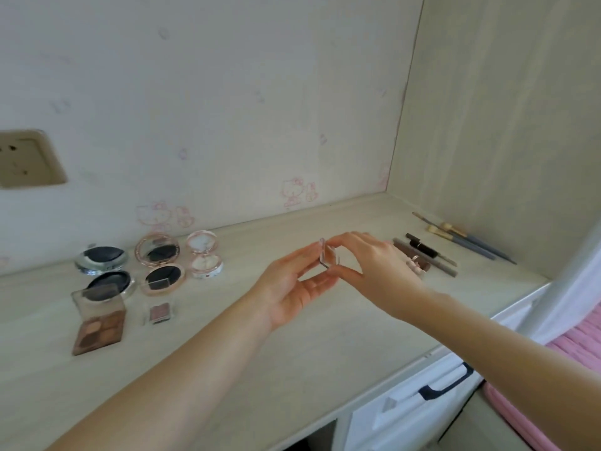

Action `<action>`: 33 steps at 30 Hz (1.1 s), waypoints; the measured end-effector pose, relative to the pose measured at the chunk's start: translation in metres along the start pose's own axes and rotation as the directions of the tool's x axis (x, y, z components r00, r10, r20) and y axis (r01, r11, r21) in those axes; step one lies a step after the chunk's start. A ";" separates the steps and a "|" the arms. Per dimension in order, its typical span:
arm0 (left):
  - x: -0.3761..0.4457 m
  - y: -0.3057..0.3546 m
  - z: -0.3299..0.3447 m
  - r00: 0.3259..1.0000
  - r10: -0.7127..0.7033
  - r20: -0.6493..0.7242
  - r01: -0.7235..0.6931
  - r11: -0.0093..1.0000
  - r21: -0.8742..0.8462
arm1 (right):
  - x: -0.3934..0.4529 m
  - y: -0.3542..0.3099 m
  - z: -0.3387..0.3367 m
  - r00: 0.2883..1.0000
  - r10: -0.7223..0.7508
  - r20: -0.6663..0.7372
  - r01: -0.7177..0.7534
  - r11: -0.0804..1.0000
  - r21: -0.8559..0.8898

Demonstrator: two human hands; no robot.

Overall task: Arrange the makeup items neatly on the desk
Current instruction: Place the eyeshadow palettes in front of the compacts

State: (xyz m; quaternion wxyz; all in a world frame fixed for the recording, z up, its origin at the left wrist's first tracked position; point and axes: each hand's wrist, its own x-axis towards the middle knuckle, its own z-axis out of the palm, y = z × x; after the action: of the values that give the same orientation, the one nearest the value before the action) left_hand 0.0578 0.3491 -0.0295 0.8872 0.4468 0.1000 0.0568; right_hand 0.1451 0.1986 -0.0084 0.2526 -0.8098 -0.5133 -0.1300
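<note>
The person holds a small clear compact (327, 259) above the desk (292, 336), between both hands. The left hand (294, 288) pinches it from below and from the side, and the right hand (374, 265) pinches its top and bottom edges with thumb and fingers. It is not clear whether the case is open or closed.

The task seems to be near the middle. To the left of the held compact, three round compacts (156, 262) lie open in a row, with a brown eyeshadow palette (99, 323) and a small square eyeshadow (159, 312) in front of them. To the right of it, several pencils and a lipstick (426, 252) lie side by side, and the brushes (468, 239) lie just beyond them. The held compact probably must still find its place.

The desk is pale wood grain, set in a corner. The wall behind the compact has faint pink cartoon stickers (292, 192), and a socket (27, 159) is far to the left.
</note>
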 end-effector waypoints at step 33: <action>-0.146 0.013 -0.109 0.971 0.068 -0.230 -0.103 0.984 -0.143 | 0.032 -0.129 0.065 0.969 -0.012 0.249 -0.111 0.873 0.475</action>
State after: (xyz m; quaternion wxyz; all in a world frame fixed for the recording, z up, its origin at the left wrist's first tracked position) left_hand -0.1093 0.4146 -0.0641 0.8987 0.3718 0.1755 0.1527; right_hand 0.0406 0.3031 -0.0121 0.3860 -0.7433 -0.5353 0.1099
